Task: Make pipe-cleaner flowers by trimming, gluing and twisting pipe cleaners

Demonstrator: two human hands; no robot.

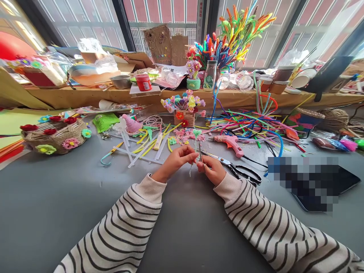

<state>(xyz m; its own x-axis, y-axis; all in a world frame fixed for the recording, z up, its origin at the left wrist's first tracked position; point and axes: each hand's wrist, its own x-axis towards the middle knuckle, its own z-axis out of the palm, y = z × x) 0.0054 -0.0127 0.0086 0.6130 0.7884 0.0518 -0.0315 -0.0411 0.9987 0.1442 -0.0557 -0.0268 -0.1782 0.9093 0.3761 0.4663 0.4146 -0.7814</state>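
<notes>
Over the grey table, both of my hands meet in front of me. My left hand (182,157) is closed in a pinch on the thin stem of a small pale green flower (196,133), whose head stands above the fingers. Below the fingers a pale stem end hangs down. My right hand (212,168) is closed on a slim metal tool (200,148) held upright beside the stem; its exact kind is unclear. Large black-handled scissors (244,172) lie just right of my right hand. Behind them rests a pink hot glue gun (231,145).
Yellow pipe cleaners and clear glue sticks (131,153) lie left of my hands. Colourful pipe cleaners (241,123) pile up behind the glue gun. A flower-trimmed twine basket (57,136) sits at left, a small flower box (184,118) ahead, a dark tablet-like object (345,180) at right.
</notes>
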